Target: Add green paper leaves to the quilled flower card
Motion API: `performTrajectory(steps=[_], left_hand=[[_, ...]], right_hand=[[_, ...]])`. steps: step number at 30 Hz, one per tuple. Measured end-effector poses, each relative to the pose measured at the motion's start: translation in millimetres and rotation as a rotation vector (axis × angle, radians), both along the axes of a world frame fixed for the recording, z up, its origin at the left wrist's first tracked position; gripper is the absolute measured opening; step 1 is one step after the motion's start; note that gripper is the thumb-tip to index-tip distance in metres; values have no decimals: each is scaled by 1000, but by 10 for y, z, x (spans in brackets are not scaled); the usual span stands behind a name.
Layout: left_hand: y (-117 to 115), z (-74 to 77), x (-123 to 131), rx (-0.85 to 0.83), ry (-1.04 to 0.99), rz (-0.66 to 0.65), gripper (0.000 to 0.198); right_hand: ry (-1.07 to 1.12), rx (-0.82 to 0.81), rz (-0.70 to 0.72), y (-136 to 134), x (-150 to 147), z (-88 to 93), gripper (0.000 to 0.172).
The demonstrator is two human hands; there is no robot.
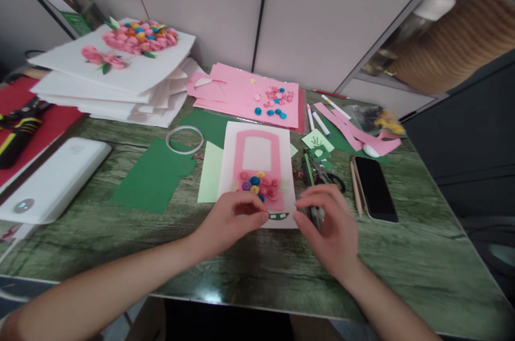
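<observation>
1. The white card [257,154] lies flat in the middle of the green table [422,255], right in front of the person. Little rolled paper flowers [259,184] sit on its pink frame.
2. The left hand [237,219] rests on the card's edge at 7 o'clock, fingers bent and tips pressing down. It is too hard to see if it pinches anything tiny. If it pushes hard, it could squash the flowers just above it.
3. A small green piece [279,216] sits at the card's 6 o'clock, between both thumbs. A bump could slide it crooked or flick it off.
4. The right hand [326,223] hovers at 5 o'clock, loose and half open, holding nothing. A green pen [309,175] lies under it, so a nudge could roll the pen onto the card.
5. The scissors [330,180] and the phone [375,188] lie at 3 o'clock. A wide swing of the right arm could knock them.
6. At 12 o'clock, loose paper rolls wait on pink sheets [241,95]. A shake of the table could scatter them.
</observation>
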State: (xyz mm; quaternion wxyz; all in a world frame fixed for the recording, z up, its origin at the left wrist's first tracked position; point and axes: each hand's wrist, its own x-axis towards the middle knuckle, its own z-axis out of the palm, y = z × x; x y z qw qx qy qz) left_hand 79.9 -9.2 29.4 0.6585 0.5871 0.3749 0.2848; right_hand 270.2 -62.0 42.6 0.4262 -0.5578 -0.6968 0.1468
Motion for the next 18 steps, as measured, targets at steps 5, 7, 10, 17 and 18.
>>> performTrajectory(steps=[5, 7, 10, 17, 18], left_hand=[[-16, -18, 10, -3, -39, 32, 8], [-32, -23, 16, -2, -55, 38, 6], [-57, -17, 22, 5, -69, 43, 4], [-91, 13, 18, 201, -3, 29, 6], [-92, 18, 18, 240, 17, 18, 7]], right_hand=[[-302, 254, 77, -102, -84, 17, 20], [-349, 209, 66, -97, -124, 1, 19], [-311, 176, 25, -70, -159, -29, 14], [-230, 168, -6, -62, -184, -23, 9], [-230, 166, -3, -63, -189, -21, 9]])
